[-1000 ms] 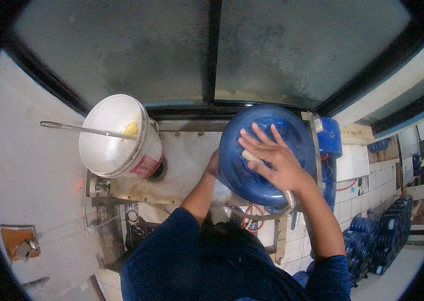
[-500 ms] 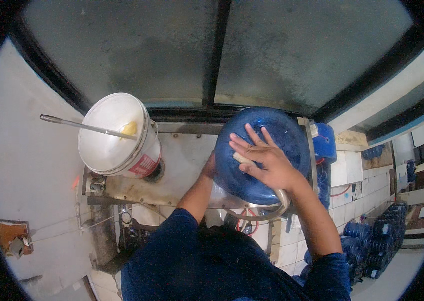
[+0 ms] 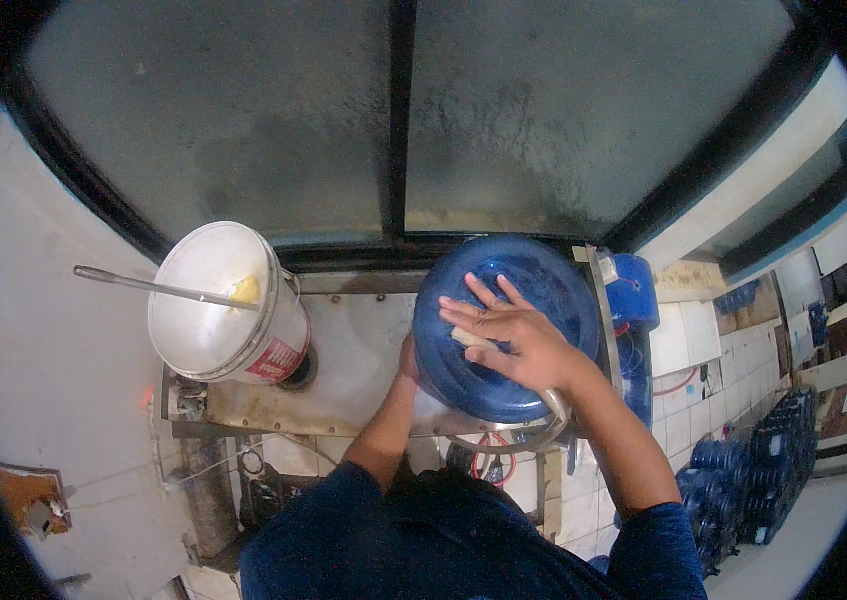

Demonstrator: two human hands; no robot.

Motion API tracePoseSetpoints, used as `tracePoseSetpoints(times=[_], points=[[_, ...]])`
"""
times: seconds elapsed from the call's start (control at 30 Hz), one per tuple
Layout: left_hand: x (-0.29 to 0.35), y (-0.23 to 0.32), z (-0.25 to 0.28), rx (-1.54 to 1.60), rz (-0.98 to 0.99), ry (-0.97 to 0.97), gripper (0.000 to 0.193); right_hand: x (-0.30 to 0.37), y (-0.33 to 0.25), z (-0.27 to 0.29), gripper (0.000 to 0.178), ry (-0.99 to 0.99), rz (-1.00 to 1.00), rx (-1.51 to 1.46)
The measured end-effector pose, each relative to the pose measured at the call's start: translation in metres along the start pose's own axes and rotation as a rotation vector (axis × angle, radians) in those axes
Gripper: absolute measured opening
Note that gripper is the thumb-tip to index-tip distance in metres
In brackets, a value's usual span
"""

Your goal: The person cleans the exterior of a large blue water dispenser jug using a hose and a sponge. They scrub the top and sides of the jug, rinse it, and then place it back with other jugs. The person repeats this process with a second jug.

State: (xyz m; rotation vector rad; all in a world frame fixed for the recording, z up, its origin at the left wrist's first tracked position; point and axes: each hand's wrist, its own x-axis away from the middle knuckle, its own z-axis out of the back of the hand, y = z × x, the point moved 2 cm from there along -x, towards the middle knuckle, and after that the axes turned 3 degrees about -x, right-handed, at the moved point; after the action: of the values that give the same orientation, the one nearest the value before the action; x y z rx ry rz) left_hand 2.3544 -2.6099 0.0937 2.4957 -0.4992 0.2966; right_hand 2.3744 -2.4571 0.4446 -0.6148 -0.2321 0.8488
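Observation:
A large round blue water jug (image 3: 553,290) stands on a metal counter with its broad circular end toward me. My right hand (image 3: 513,345) lies over that end, fingers spread across it. Between thumb and forefinger pokes the pale end of a hose (image 3: 555,408), which runs back under my wrist and loops below the jug. Against the jug's near left side rests my left hand (image 3: 409,362), closed around it as far as I can see; its fingertips are hidden.
Left on the stained metal counter (image 3: 358,345), a white bucket (image 3: 208,335) tilts toward me, holding a metal-handled tool (image 3: 143,285) with a yellow head. Dark-framed glass panels (image 3: 243,130) rise behind. Several blue jugs (image 3: 743,480) are stacked on the floor at right.
The whole scene has shifted slightly left and down in the picture. Both hands keep their places on the jug, and the hose end still shows by the right thumb.

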Motion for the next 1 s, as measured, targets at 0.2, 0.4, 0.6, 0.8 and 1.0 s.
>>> tracePoseSetpoints(times=[0.2, 0.4, 0.6, 0.8, 1.0], points=[[-0.005, 0.017, -0.013, 0.036, 0.130, -0.088, 0.062, -0.009, 0.001, -0.003, 0.051, 0.021, -0.071, 0.031], [0.046, -0.018, -0.045, 0.261, -0.219, -0.049, 0.062, -0.012, 0.001, 0.001, 0.051, 0.024, -0.114, 0.091], [0.060, 0.070, -0.119, 0.002, -0.067, -0.024, 0.063, -0.009, 0.002, 0.004, 0.051, 0.041, -0.117, 0.061], [0.049, 0.148, -0.195, -0.125, -0.012, -0.291, 0.066, -0.006, 0.006, 0.002, 0.050, 0.078, -0.118, 0.072], [0.083, 0.141, -0.192, -0.657, -0.671, -0.205, 0.064, -0.004, 0.005, 0.000, 0.055, 0.084, -0.145, 0.065]])
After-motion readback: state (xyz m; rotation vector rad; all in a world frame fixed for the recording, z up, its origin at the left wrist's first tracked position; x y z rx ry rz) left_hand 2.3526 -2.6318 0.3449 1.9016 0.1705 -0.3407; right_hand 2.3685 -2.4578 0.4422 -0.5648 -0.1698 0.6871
